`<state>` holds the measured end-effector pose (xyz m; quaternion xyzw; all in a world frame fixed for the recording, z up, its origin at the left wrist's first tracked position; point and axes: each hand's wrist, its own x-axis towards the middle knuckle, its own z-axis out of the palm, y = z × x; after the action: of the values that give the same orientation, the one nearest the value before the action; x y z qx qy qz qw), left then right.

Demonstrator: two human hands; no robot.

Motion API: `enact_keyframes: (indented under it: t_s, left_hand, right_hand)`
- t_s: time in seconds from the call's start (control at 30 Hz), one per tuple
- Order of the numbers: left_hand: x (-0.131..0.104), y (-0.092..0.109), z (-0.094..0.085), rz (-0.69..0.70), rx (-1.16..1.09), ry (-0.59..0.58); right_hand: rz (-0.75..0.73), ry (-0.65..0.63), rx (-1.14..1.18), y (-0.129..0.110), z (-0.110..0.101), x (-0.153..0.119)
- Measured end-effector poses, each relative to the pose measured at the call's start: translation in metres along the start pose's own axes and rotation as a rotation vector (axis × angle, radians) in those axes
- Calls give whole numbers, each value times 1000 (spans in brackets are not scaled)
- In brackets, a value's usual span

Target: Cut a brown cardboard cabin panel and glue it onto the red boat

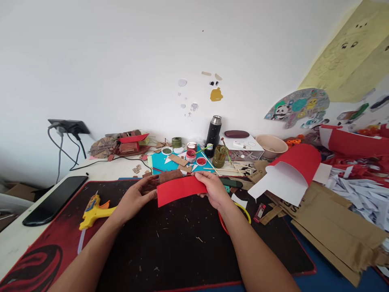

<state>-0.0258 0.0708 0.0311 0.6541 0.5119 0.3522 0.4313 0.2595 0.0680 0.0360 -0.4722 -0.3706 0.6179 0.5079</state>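
Note:
A red paper strip (179, 190), slightly curved, is held up above the black mat (170, 243). My left hand (138, 196) is at its left end, with the thumb at the paper's edge and the other fingers partly hidden behind. At the right end my right hand (212, 187) pinches the strip, thumb and fingers closed on it. Just behind the strip is a brown piece (170, 175). A yellow glue gun (93, 213) lies left of my left forearm. Scissors with red and yellow handles (247, 213) lie partly under my right forearm.
A phone (56, 200) lies at the left. Open paint pots (191, 155), a black flask (214, 132) and a jar with brushes (219, 157) stand at the back. Curved red paper (299, 162), cardboard (337, 227) and white paper scraps (352, 190) lie at the right.

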Motion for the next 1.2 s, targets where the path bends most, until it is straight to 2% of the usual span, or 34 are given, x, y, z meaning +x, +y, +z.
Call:
enact_keyframes:
  t_s: [0.73, 1.2]
  left_hand:
    - [-4, 9, -3, -25, 3, 37]
    - [-5, -1, -9, -25, -45, 53]
  right_hand:
    - [7, 30, 4, -2, -3, 1]
    - [24, 33, 27, -6, -4, -1]
